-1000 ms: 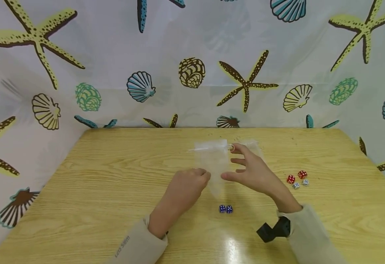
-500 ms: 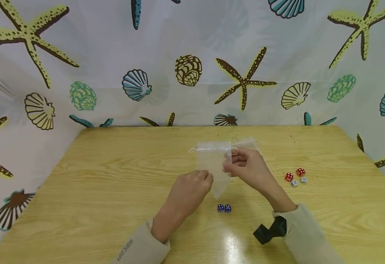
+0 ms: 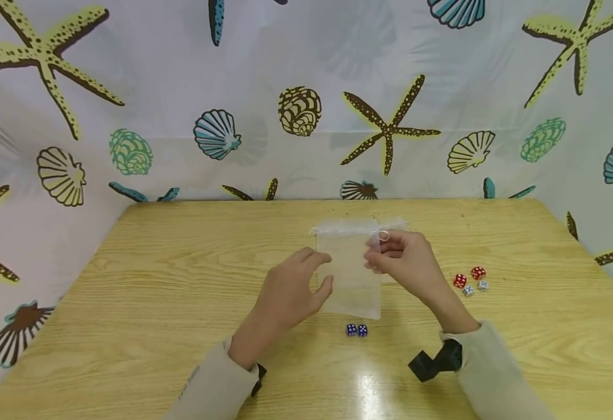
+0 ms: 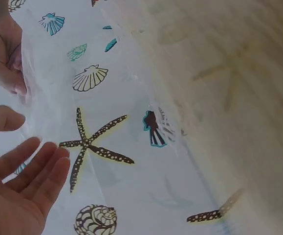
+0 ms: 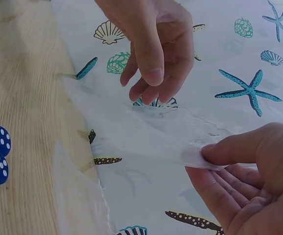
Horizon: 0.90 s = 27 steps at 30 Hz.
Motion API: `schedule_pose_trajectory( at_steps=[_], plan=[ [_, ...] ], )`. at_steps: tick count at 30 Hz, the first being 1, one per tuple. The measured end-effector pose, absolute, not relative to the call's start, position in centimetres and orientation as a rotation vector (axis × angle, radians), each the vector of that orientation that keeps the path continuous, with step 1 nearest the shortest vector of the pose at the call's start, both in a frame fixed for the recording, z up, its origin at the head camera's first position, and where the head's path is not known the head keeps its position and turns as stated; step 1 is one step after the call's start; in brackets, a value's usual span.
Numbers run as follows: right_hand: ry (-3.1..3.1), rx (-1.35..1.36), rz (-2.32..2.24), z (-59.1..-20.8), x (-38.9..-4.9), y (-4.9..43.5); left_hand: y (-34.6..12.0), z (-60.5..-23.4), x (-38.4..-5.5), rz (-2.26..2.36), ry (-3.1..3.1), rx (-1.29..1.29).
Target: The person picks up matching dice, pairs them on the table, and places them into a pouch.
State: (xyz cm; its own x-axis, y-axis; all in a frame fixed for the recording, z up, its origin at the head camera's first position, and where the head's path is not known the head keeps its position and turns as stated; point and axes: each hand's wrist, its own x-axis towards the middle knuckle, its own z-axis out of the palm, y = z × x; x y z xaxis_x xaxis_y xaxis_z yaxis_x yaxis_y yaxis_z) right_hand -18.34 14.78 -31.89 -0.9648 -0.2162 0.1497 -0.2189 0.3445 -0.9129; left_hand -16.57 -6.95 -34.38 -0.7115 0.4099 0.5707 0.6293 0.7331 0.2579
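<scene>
A sheer white drawstring pouch [image 3: 345, 274] hangs upright over the table in the head view, its cord loops showing at both top corners. My right hand [image 3: 406, 262] pinches the pouch's right edge between thumb and fingers, as the right wrist view also shows. At the left edge, my left hand [image 3: 293, 286] has thumb and fingers spread apart, the fingertips close to the fabric. Just below the pouch, two blue dice [image 3: 357, 330] sit side by side on the table. A second sheer pouch [image 3: 394, 224] lies behind, mostly hidden by the first pouch and my right hand.
To the right of my right hand, two red dice [image 3: 469, 277] and two white dice [image 3: 475, 287] are grouped on the wooden table [image 3: 191, 262]. A white curtain [image 3: 264, 70] printed with shells and starfish encloses the table at the back and sides.
My right hand has gone from open fingers to pinching the pouch's right edge. My left hand, earlier curled at the pouch, has let go and spread its fingers. The pouch now hangs flatter, shifted slightly right.
</scene>
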Motion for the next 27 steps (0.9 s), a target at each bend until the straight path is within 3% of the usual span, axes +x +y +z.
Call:
schedule_pose_trajectory(
  at_steps=[8, 17, 27],
  plan=[
    [-2.585, 0.447, 1.755, -31.8, -18.2, 14.6, -8.0, -34.8, -18.2, -1.507, -2.444, -0.463],
    [-2.59, 0.521, 1.753, -31.7, -17.8, 13.9, -8.6, -35.4, -19.0, -2.42, -2.276, -0.402],
    [-2.613, 0.537, 1.74, -31.7, -17.7, 13.7, -8.3, -35.8, -19.0, -2.545, -2.15, -0.402]
  ],
)
